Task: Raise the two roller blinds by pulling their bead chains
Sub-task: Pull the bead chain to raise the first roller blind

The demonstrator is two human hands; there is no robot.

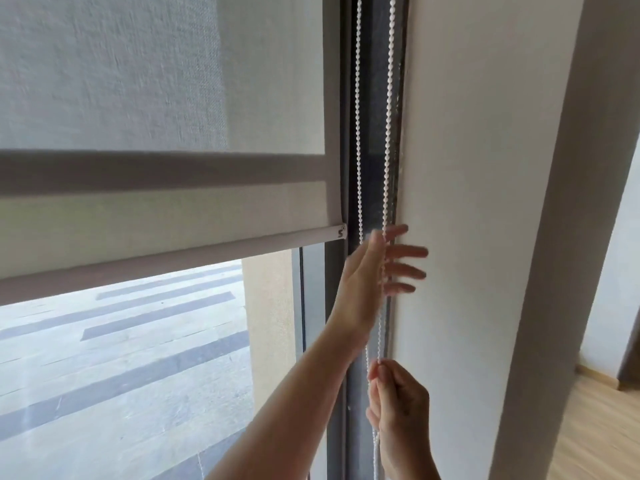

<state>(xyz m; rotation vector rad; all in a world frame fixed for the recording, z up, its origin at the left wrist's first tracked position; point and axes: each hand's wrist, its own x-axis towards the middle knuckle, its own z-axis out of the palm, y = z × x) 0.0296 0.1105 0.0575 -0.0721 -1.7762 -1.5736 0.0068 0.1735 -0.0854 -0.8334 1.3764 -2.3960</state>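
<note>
Both hands work the white plastic bead chain beside the dark window frame: left hand spread wide around it, right hand pinching it lower, the pale woven roller blind partway raised.

Two hands up here: left hand, right hand. Two bead-chain strands hanging. One roller blind showing.
</note>
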